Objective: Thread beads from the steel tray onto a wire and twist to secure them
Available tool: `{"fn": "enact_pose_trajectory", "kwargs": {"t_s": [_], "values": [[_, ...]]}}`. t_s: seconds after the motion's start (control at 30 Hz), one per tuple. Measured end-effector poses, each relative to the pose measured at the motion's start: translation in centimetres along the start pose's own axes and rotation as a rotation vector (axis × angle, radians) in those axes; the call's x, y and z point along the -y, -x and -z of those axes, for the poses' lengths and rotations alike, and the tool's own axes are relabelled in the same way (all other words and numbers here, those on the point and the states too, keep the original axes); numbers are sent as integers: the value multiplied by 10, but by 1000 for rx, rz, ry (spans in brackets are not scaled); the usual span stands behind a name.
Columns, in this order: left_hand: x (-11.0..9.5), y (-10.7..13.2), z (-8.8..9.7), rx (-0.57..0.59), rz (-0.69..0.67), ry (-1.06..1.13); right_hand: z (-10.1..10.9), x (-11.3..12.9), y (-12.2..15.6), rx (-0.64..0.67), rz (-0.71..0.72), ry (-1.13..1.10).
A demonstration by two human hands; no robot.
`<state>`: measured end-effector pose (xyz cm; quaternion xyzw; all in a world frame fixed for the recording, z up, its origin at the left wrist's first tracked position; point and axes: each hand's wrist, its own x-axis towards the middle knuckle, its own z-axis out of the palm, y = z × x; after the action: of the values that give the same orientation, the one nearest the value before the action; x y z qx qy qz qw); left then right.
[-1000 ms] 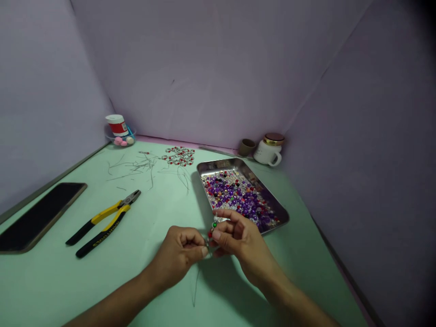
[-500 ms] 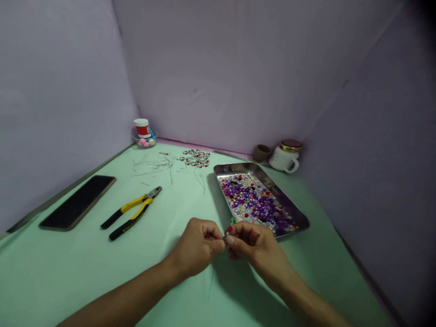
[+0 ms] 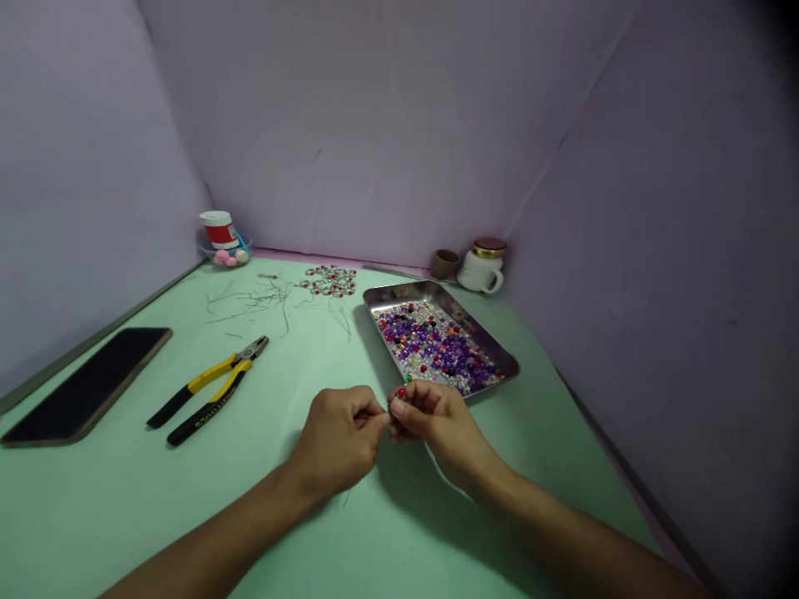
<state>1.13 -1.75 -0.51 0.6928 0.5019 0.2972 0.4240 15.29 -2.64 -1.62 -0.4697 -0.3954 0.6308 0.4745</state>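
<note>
My left hand (image 3: 340, 441) and my right hand (image 3: 434, 420) meet fingertip to fingertip over the green table (image 3: 262, 507), just in front of a steel tray (image 3: 505, 363). Both are pinched shut on a thin wire with a red bead and a green bead (image 3: 403, 388) on it; the wire's tail trails down under my left hand. The tray holds many purple, silver, red and black beads (image 3: 437, 343).
Yellow-handled pliers (image 3: 209, 391) lie to the left, a dark phone (image 3: 84, 384) farther left. Loose wire pieces (image 3: 259, 299) and a beaded piece (image 3: 330, 281) lie at the back. A bowl with a red-and-white jar (image 3: 220, 237), a small cup (image 3: 445, 264) and a lidded white mug (image 3: 482, 268) stand by the wall.
My hands have stayed pinched together on the beaded wire with small finger shifts. The view swung right, then back left.
</note>
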Motion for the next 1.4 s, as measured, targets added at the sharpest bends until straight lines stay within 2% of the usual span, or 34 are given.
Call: {"fn": "enact_pose_trajectory", "kwargs": {"t_s": [0.13, 0.33, 0.5, 0.6, 0.67, 0.73, 0.87, 0.97, 1.07, 1.23, 1.4], "values": [[1, 1, 0, 3, -119, -117, -2, 2, 1, 6, -8, -56], [5, -3, 2, 32, -178, -146, -1, 4, -1, -20, -3, -63], [9, 1, -2, -92, -336, -236, 1, 4, -3, -25, -23, -46], [11, 4, -5, -167, -503, -314, 1, 2, -2, -19, 34, -27], [12, 5, -5, -187, -553, -322, 1, 1, -2, -18, 65, -14], [10, 5, -4, -171, -458, -239, 2, 1, -1, -10, 63, -20], [3, -1, 0, -32, -27, 171, 4, 5, -1, 44, 5, -80], [1, -4, 2, 45, 153, 396, 4, 8, -1, 75, -19, -113], [1, -5, 3, 82, 229, 470, 4, 9, 0, 89, -37, -144], [0, -4, 4, 88, 228, 489, 4, 9, 0, 101, -82, -193], [-1, -7, 3, 109, 291, 592, 6, 9, -1, 103, -120, -180]]}}
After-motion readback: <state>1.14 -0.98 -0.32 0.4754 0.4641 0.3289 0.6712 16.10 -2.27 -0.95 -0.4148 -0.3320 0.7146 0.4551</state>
